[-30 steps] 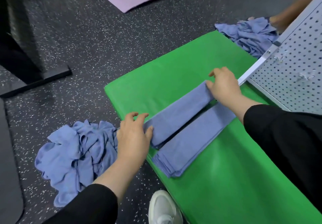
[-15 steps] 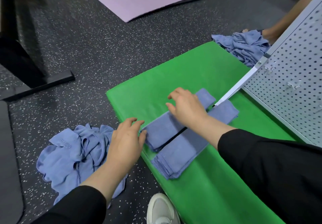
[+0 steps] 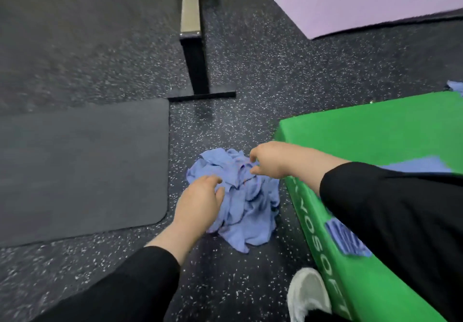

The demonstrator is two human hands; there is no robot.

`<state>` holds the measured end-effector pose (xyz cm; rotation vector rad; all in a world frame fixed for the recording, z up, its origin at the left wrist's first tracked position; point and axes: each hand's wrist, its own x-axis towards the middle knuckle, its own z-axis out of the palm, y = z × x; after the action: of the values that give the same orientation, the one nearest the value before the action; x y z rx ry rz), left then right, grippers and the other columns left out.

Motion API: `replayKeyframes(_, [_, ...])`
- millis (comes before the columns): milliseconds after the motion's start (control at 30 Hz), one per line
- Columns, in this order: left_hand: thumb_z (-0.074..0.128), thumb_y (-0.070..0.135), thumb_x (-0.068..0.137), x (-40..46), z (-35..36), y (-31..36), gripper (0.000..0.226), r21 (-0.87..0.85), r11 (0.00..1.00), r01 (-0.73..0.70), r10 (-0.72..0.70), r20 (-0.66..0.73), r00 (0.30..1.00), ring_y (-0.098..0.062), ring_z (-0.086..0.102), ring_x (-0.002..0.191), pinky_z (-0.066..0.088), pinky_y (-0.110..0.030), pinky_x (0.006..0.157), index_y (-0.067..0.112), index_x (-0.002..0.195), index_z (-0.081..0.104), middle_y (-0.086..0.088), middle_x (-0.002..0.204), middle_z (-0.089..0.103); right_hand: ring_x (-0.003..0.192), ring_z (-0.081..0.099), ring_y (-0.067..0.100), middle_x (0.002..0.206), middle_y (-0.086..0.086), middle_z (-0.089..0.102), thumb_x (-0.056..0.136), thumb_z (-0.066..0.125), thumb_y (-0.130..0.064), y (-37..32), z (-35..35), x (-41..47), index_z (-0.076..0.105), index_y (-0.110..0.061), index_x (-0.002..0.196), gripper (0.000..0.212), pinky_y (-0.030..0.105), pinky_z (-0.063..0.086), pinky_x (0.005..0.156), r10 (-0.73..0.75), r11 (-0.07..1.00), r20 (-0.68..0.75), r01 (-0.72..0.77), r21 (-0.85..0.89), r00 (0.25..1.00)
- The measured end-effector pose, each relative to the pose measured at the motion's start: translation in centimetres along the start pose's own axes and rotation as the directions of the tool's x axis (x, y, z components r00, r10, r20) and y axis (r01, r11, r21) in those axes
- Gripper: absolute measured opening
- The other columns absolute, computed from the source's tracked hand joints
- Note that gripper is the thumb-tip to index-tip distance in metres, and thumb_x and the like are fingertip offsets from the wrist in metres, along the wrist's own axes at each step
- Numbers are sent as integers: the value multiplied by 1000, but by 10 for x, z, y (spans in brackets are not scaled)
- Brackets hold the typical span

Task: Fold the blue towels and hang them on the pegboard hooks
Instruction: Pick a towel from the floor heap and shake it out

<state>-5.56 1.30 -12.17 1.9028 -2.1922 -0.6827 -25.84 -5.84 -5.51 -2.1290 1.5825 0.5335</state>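
Pile: crumpled blue towels (image 3: 240, 196) heaped on the speckled floor (image 3: 250, 83), no clear long axis, one loose tail trailing toward the white shoe (image 3: 307, 294).
Left hand (image 3: 200, 201): down on the pile's near-left edge, fingers curled into the cloth; the bulk of the heap lies beyond and right of it.
Right hand (image 3: 269, 160): over the pile's far-right top, thumb and fingers hooked, apparently not yet pinching cloth; blurred, so I cannot tell for sure.
Folded towel (image 3: 421, 165): on the green block (image 3: 375, 131), right of the right forearm, mostly hidden by the sleeve (image 3: 390, 211).
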Motion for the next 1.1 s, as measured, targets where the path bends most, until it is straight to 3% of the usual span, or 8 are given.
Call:
replayKeyframes(167, [48,26,101,-12,-2,-60,26,-37,987,158,-157,39,987,-30,60,100,42,-34,73,17,118,64,-7,109,64,120,55,33,136,18,52,100,53,-26,-54,28,49,51,-4,133,39,34,43,86,65,998,142,-61,-33,988])
replayKeyframes(233, [47,26,100,-11,0,-74,23,-53,982,180,-177,54,983,-30,59,95,44,-36,72,16,113,63,-7,102,61,105,54,31,117,16,55,100,52,-23,-59,55,71,56,-8,96,16,32,40,81,131,989,110,-138,57,985])
replayKeyframes(300, [47,27,100,-8,3,-84,23,-81,979,188,-184,59,981,-29,57,92,45,-36,73,16,112,62,-7,100,59,96,58,29,91,12,57,101,49,-22,-58,82,85,52,-9,84,22,30,39,73,229,960,46,-233,154,972])
replayKeyframes(433, [46,26,101,2,11,-93,24,-122,969,214,-207,71,976,-26,56,94,43,-34,74,15,114,63,-5,106,59,103,65,31,100,15,67,102,49,-18,-56,119,104,62,-1,110,23,29,38,67,337,925,-95,-311,217,937])
replayKeyframes(733, [46,30,104,15,26,-80,34,-146,965,218,-204,107,973,-25,57,115,46,-36,92,19,134,58,-5,126,59,105,65,36,108,21,69,98,56,-17,-49,154,141,65,0,107,21,32,42,72,462,828,-139,-370,422,876])
replayKeyframes(833, [45,29,104,15,18,-75,33,-160,961,224,-211,96,973,-25,56,114,46,-36,92,18,132,59,-5,124,60,107,62,39,111,22,66,104,48,-18,-54,125,133,64,-1,111,24,31,32,70,466,784,-215,-289,549,858])
replayKeyframes(967, [46,28,103,9,-10,-61,28,-193,957,215,-211,40,977,-25,57,109,48,-39,89,14,122,62,-6,120,62,81,50,33,86,11,54,105,45,-21,-56,68,103,45,-14,80,26,35,20,63,464,720,-390,-81,690,795])
replayKeyframes(1100, [46,31,103,2,-59,-35,32,-274,945,181,-209,-75,975,-23,57,114,46,-37,92,20,128,61,-2,124,60,88,51,22,97,0,60,103,46,-17,-64,6,59,61,-14,103,15,29,31,71,486,642,-500,95,760,717])
